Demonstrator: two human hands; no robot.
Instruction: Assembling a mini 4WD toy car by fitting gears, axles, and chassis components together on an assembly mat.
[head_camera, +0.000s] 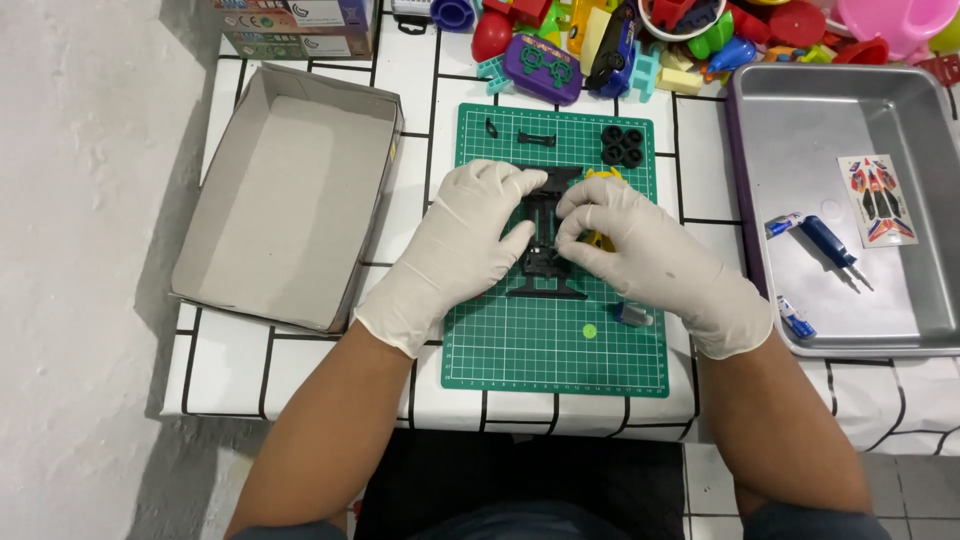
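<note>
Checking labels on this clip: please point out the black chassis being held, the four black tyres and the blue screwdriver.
black chassis (545, 205): head view, on its bare middle between the hands.
four black tyres (622, 145): head view, centre of the cluster.
blue screwdriver (826, 240): head view, on its handle, in the tray.

The scene is brightly and evenly lit from above. A soft shadow falls left of the cardboard box (290, 200) onto the floor. The metal tray (850, 130) shows a dull sheen without harsh glare. Focus is sharp throughout, with slight edge distortion.
</note>
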